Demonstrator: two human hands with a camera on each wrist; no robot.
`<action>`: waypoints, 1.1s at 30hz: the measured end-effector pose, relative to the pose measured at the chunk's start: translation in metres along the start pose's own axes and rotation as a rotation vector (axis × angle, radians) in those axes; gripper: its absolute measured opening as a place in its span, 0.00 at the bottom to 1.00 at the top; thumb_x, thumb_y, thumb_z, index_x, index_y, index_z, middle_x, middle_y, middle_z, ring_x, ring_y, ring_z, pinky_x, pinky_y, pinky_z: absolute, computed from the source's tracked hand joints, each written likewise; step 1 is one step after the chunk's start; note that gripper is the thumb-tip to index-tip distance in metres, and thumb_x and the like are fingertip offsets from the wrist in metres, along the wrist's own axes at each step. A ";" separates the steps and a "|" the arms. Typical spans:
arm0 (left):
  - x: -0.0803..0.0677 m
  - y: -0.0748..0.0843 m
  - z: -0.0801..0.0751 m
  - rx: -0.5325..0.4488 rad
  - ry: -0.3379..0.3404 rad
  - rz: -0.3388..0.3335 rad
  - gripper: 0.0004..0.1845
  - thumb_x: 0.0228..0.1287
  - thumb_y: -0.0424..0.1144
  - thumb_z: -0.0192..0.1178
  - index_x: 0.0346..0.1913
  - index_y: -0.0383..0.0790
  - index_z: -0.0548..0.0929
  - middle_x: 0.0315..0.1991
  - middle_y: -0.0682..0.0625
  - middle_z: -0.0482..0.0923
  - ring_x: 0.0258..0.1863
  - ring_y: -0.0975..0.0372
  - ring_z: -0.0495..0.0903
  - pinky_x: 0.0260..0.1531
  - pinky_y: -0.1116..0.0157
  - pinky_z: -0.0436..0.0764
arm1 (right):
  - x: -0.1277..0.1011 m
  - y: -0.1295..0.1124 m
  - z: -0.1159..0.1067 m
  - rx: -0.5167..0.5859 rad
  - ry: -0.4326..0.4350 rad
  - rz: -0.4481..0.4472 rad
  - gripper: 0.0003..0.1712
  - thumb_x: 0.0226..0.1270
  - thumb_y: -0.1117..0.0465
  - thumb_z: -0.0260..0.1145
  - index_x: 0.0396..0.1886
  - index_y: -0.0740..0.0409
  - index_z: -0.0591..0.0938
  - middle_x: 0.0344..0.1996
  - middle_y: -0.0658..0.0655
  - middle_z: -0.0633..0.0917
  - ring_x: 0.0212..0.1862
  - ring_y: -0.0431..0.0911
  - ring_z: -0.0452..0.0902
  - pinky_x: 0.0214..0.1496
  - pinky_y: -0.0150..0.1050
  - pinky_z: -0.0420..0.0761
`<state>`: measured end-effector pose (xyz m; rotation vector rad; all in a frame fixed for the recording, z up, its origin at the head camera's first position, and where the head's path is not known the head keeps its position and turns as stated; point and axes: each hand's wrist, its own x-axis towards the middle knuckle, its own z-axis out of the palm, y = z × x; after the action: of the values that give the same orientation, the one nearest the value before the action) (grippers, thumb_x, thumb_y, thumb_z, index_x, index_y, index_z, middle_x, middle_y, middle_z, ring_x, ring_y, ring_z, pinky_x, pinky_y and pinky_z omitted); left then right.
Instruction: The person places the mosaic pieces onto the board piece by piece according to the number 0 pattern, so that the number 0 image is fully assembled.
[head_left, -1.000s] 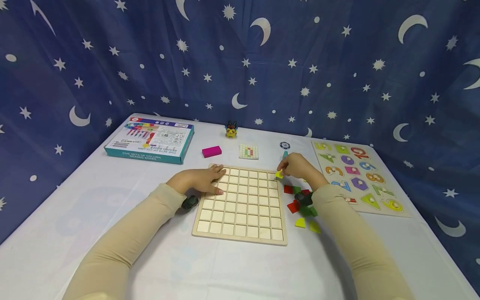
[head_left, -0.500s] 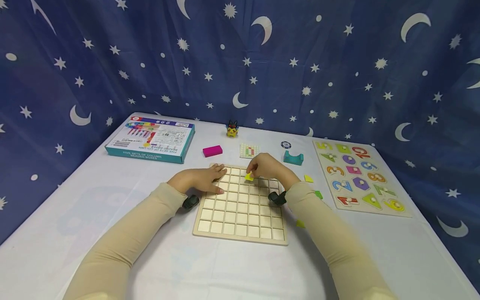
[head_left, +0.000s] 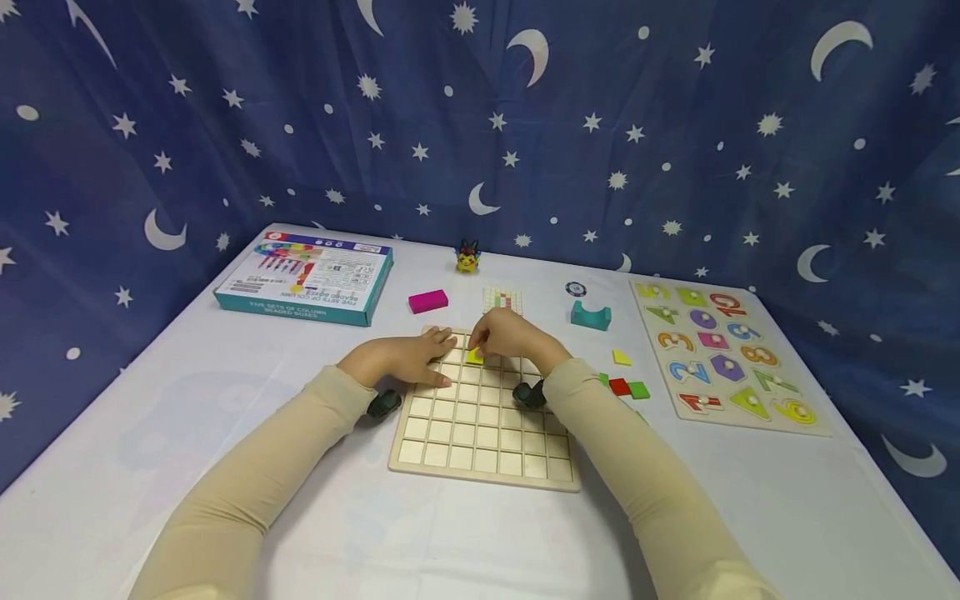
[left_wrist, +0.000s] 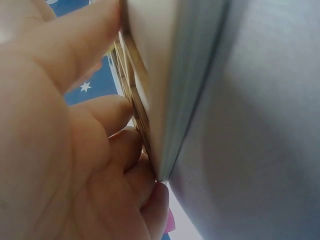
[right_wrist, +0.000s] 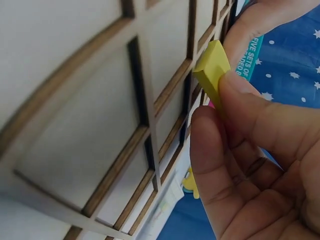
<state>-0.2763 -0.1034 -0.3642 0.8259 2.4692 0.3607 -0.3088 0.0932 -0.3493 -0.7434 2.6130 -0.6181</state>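
Observation:
A wooden grid board (head_left: 483, 482) with square cells lies mid-table. My left hand (head_left: 405, 358) rests over its far left edge, the fingers spread; in the left wrist view the fingertips (left_wrist: 125, 110) touch the board's rim and grid. Between thumb and forefinger, my right hand (head_left: 513, 335) pinches a yellow tile (right_wrist: 214, 67), held close over the board's far rows. Right of the board lie loose tiles: a red tile (head_left: 620, 387), a green tile (head_left: 639, 390) and a yellow tile (head_left: 622, 357). The right forearm hides part of that pile.
Behind the board are a magenta block (head_left: 428, 302), a small pattern card (head_left: 510, 297), a yellow figurine (head_left: 467, 258), a teal curved block (head_left: 591, 317) and a round chip (head_left: 576, 289). A beaded-boxes carton (head_left: 303, 279) stands back left, a number puzzle board (head_left: 720, 358) right.
My right hand has carried the yellow tile leftward from the board's far right corner to its far left part, uncovering the teal block. The left hand stays on the board.

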 end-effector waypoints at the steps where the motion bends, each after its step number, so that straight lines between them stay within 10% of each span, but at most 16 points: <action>1: 0.001 -0.001 0.001 0.005 0.002 -0.001 0.44 0.64 0.57 0.52 0.72 0.36 0.45 0.73 0.40 0.33 0.72 0.47 0.31 0.69 0.48 0.41 | 0.001 0.000 0.000 -0.002 -0.004 0.004 0.09 0.56 0.71 0.65 0.35 0.59 0.86 0.30 0.53 0.84 0.31 0.41 0.74 0.36 0.32 0.76; 19: 0.001 0.003 -0.001 0.007 -0.003 -0.017 0.44 0.64 0.55 0.52 0.72 0.37 0.45 0.73 0.40 0.33 0.72 0.48 0.31 0.69 0.48 0.41 | 0.001 -0.001 0.003 -0.045 -0.055 -0.051 0.06 0.56 0.67 0.67 0.35 0.57 0.85 0.34 0.52 0.84 0.37 0.41 0.77 0.43 0.33 0.77; 33: 0.002 0.002 0.001 -0.008 0.005 -0.002 0.44 0.65 0.54 0.52 0.72 0.35 0.43 0.73 0.39 0.32 0.72 0.47 0.30 0.69 0.48 0.40 | -0.051 0.039 -0.031 -0.077 -0.009 0.005 0.12 0.59 0.66 0.65 0.44 0.60 0.83 0.38 0.55 0.83 0.41 0.46 0.75 0.45 0.38 0.77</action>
<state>-0.2761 -0.1008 -0.3653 0.8201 2.4718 0.3722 -0.2979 0.1618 -0.3318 -0.7612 2.6420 -0.5141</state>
